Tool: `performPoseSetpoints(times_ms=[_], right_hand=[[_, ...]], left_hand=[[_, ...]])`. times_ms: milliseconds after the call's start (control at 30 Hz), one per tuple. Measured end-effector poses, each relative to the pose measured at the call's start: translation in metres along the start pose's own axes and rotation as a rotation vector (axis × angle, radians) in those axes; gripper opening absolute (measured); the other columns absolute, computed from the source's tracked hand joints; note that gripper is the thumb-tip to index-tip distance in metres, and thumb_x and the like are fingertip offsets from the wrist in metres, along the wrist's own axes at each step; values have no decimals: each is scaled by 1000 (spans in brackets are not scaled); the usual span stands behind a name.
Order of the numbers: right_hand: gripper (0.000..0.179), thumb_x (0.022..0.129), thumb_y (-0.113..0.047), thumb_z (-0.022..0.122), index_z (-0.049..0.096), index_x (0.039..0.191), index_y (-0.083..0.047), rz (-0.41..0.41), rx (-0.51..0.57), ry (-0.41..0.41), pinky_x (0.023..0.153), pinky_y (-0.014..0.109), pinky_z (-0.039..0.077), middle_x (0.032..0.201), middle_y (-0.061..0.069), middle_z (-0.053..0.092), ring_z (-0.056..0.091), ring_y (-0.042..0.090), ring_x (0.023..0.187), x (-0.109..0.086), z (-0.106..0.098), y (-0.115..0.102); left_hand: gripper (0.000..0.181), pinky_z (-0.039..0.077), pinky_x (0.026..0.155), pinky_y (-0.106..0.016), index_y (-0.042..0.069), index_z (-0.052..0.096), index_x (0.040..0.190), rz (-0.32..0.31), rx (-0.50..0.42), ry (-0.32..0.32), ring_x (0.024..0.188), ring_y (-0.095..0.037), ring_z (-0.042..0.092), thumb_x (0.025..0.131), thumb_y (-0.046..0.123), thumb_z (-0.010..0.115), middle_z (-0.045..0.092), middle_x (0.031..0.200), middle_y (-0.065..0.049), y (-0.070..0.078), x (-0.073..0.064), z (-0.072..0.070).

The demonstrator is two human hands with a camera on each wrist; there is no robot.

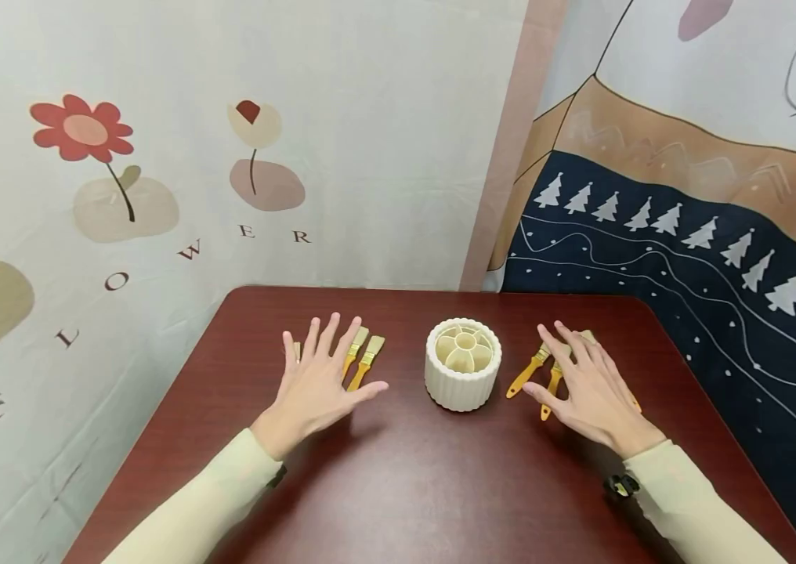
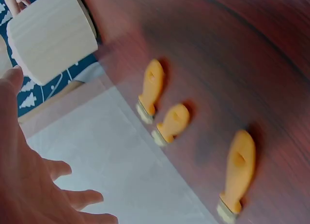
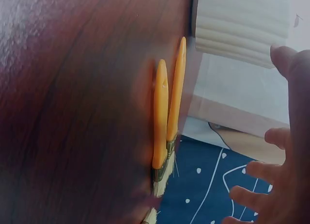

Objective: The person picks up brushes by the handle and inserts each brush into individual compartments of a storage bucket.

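Observation:
A cream, ribbed round holder (image 1: 463,392) with petal-shaped compartments inside stands upright at mid-table. To its left, my left hand (image 1: 319,380) hovers with spread fingers above several paint brushes; one brush (image 1: 366,362) shows beside the thumb. In the left wrist view three yellow handles, including the nearest handle (image 2: 240,161), lie apart from the hand. My right hand (image 1: 591,388) is likewise spread over brushes on the holder's right, partly hiding them. One brush (image 1: 528,371) there points its handle toward me. The right wrist view shows two yellow handles (image 3: 161,112) side by side. Neither hand holds anything.
The dark red-brown table (image 1: 405,493) reaches back to a pale wall cloth (image 1: 384,157) with printed flowers and letters. At the right hangs a navy cloth (image 1: 652,266) with white trees. A dark wrist strap (image 1: 622,486) shows at the right cuff.

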State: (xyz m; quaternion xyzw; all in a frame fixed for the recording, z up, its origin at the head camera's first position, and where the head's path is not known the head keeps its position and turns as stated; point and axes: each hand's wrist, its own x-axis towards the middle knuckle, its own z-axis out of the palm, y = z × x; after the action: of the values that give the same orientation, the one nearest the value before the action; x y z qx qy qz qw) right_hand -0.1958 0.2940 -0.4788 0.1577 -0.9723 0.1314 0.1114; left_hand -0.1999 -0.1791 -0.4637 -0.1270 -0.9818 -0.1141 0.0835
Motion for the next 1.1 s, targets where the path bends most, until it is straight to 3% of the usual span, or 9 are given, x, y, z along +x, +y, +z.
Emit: performPoseSetpoints(times_ms=[300,667,900,1100], right_hand=[[98,108,-67,72,32,186,-23,56,-9,-3,123,86,41,185,25,40,42,59,163,3,-5,9],[88,109,-48,78,44,178,-7,54,-8,29,110,79,52,174,31,49,53,58,147,3,-5,31],[84,108,-38,81,46,176,-4,62,2,29,107,79,54,170,33,51,55,58,138,2,-3,47],[81,107,-27,81,45,174,2,98,11,9,106,81,53,164,38,51,54,60,134,1,-3,63]], left_hand=[[118,5,142,-85,35,19,189,76,-79,16,182,-45,25,96,93,65,27,195,-9,29,10,5],[117,19,146,-74,28,26,187,183,-145,28,174,-42,44,97,87,71,41,189,-11,67,23,21],[121,34,143,-68,25,25,187,214,-269,2,174,-33,45,96,82,79,41,188,-12,89,30,30],[125,59,124,-60,32,18,188,192,-340,-56,166,-36,53,93,82,82,35,191,-7,107,38,33]])
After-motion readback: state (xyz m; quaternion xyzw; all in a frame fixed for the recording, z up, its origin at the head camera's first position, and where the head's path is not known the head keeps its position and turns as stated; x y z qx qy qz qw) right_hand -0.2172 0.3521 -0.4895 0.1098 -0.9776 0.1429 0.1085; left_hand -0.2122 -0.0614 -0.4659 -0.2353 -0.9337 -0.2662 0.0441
